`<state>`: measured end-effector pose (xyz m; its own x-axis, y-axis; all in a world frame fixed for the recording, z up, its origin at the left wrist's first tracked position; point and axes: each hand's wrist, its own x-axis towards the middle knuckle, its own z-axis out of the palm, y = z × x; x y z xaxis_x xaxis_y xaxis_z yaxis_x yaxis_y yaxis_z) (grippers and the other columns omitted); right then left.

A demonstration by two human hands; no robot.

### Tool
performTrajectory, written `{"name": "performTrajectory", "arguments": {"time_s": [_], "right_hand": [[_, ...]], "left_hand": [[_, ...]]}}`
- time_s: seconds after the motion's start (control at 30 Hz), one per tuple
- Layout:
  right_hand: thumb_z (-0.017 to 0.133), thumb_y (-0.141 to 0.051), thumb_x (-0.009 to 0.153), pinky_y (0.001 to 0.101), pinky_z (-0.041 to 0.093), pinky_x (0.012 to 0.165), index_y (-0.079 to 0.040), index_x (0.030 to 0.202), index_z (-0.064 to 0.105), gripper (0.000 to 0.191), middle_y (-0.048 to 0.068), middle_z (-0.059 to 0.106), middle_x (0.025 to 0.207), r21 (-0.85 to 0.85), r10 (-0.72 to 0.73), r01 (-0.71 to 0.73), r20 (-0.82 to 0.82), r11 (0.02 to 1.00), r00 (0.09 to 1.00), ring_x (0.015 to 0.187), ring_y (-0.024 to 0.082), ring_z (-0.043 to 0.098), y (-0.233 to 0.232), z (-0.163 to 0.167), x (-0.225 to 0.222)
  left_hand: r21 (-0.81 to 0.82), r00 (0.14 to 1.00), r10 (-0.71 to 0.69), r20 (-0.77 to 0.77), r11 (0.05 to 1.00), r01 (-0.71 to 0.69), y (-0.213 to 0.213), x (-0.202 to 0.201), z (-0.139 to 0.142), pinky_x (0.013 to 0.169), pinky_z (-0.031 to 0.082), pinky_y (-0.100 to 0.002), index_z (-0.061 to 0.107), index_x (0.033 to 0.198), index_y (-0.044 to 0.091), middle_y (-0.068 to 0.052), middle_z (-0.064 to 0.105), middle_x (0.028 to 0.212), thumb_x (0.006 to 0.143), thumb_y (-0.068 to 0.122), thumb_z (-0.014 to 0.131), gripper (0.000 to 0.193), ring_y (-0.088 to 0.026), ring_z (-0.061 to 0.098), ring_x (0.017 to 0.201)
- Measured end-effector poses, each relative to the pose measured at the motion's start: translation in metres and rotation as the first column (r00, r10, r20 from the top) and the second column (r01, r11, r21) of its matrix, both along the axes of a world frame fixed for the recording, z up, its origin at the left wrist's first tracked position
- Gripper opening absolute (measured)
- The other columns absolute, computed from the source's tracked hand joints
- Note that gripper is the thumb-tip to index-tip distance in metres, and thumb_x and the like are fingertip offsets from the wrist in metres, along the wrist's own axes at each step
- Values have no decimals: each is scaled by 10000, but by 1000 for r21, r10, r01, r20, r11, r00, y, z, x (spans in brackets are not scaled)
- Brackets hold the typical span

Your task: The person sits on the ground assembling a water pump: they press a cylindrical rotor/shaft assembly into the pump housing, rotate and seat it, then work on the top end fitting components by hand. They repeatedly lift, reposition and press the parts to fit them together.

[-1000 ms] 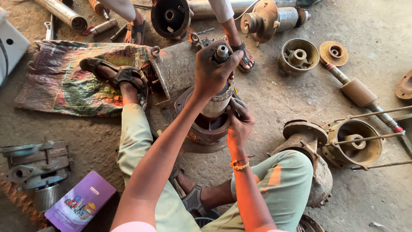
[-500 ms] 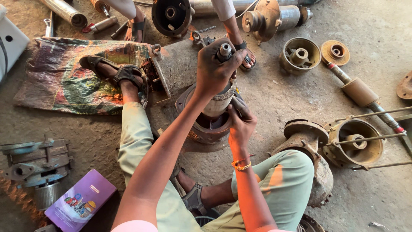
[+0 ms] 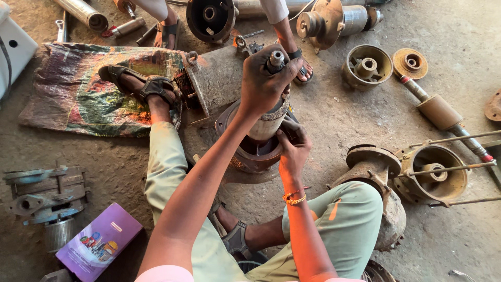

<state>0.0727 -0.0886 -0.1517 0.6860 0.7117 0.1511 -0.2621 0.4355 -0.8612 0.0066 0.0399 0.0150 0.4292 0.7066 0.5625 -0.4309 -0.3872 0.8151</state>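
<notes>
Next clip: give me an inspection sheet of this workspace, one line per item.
Surface: dusty bare concrete floor; a worn multicoloured woven sack spread at left.
Job's things: upright grey cylindrical motor core with steel shaft, standing in a rusty round metal housing.
Clutter: brass-coloured impeller bowls, a rusty pump casing with long studs, a purple printed box, a grey bolted casting.
Grippers: left hand has its grip over the shaft top; right hand grips the core's side.
Cables: nothing seen.
Surroundings: another person's sandalled feet at the top.
</notes>
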Motion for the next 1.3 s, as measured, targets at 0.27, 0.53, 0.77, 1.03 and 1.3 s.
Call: {"name": "performTrajectory", "arguments": {"time_s": [0.27,0.53,0.77,1.03,1.3], "right_hand": [[620,70,970,341,468,1114,117,1399,568,435,150,657,1355,51,107,-107,6,993,994,1239,199,621,-2,14,-11],[676,-53,929,330,449,1099,37,1491,442,616,124,589,1402,-158,159,-142,97,977,983,1266,186,568,-9,39,-36],[797,-163,832,355,438,1121,48,1487,441,775,151,608,1407,-302,133,-16,371,953,919,1285,229,585,-9,47,-39],[861,-207,768,388,407,1167,63,1496,414,896,197,535,1457,-270,9,142,491,952,871,1355,282,531,0,60,-51],[872,-206,747,414,357,1227,58,1557,306,1022,229,460,1534,-221,45,110,596,969,802,1435,353,472,-1,52,-52]], "left_hand": [[-43,996,-74,57,996,76,1,1,-1,571,500,-226,672,910,23,-20,738,798,1004,97,694,122,-34,647,664],[30,998,-42,51,999,41,4,2,-4,589,501,-223,666,906,28,-16,713,784,1021,105,703,143,-35,637,668],[-34,997,-66,40,997,67,3,2,-5,563,508,-220,670,939,15,-28,739,807,1007,110,698,120,-34,652,661],[-39,987,-104,125,993,110,2,4,-1,731,615,-260,660,934,-15,-83,757,870,1007,55,667,101,-119,743,798],[-142,999,-36,19,989,38,-1,2,-4,518,465,-231,677,905,20,-14,702,739,973,84,692,94,-45,587,578]]}}
